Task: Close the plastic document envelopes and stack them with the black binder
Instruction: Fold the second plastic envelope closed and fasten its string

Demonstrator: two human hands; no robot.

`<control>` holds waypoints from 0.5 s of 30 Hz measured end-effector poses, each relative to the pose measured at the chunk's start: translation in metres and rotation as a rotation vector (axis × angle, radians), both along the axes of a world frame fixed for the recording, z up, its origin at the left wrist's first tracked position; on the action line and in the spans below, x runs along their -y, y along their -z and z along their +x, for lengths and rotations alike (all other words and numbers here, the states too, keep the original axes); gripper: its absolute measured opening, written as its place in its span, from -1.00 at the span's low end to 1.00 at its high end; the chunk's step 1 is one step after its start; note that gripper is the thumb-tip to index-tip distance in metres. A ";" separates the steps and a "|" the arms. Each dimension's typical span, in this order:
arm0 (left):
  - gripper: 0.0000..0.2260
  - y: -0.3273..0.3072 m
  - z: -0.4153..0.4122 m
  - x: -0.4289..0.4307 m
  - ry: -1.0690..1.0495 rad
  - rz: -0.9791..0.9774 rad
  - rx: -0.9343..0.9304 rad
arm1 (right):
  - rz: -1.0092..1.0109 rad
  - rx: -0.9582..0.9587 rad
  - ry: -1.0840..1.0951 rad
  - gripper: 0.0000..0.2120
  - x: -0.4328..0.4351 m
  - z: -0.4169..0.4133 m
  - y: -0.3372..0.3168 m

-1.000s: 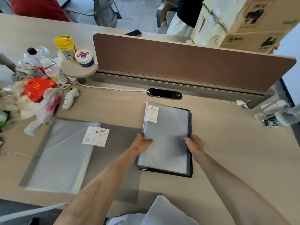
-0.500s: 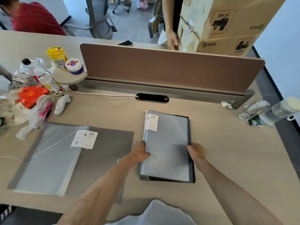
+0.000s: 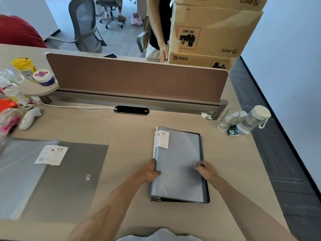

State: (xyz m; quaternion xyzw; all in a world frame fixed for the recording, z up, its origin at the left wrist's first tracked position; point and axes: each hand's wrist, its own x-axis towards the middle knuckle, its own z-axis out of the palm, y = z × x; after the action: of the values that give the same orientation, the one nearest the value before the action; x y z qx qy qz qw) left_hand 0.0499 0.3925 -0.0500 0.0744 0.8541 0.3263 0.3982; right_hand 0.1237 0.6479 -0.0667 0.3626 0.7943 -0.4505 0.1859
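A closed grey plastic envelope with a white "20" label lies on top of the black binder in the middle of the desk. My left hand grips the envelope's left edge, thumb on top. My right hand pinches the snap button at its right edge. A second grey envelope lies open and flat at the left, its flap spread to the right with a metal snap showing and a white "20" label on it.
A brown divider panel runs across the back of the desk. Bottles, jars and crumpled bags crowd the far left. A glass and a clear bottle stand at the right. Cardboard boxes and a person stand behind the divider.
The view has shifted, so the stack now sits further right in frame. Both hands stay on the envelope's edges; the envelope and binder have not visibly moved on the desk.
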 end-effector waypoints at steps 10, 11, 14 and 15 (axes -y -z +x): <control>-0.66 -0.005 -0.002 0.039 -0.248 0.168 -0.158 | 0.349 -0.275 -0.404 -0.57 0.063 -0.023 -0.030; -0.65 -0.008 -0.005 0.051 -0.238 0.146 -0.192 | 0.349 -0.308 -0.436 -0.58 0.077 -0.029 -0.034; -0.65 -0.017 -0.014 0.089 -0.223 0.075 -0.255 | 0.325 -0.366 -0.533 -0.59 0.118 -0.048 -0.038; -0.66 -0.018 -0.016 0.102 -0.238 0.065 -0.278 | 0.319 -0.378 -0.562 -0.60 0.132 -0.055 -0.039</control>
State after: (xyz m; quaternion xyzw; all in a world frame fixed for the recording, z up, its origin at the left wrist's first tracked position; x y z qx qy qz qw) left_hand 0.0339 0.2901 -0.0322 0.0301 0.8926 0.3852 0.2324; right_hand 0.0692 0.5158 -0.0277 0.0655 0.9434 -0.3114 0.0937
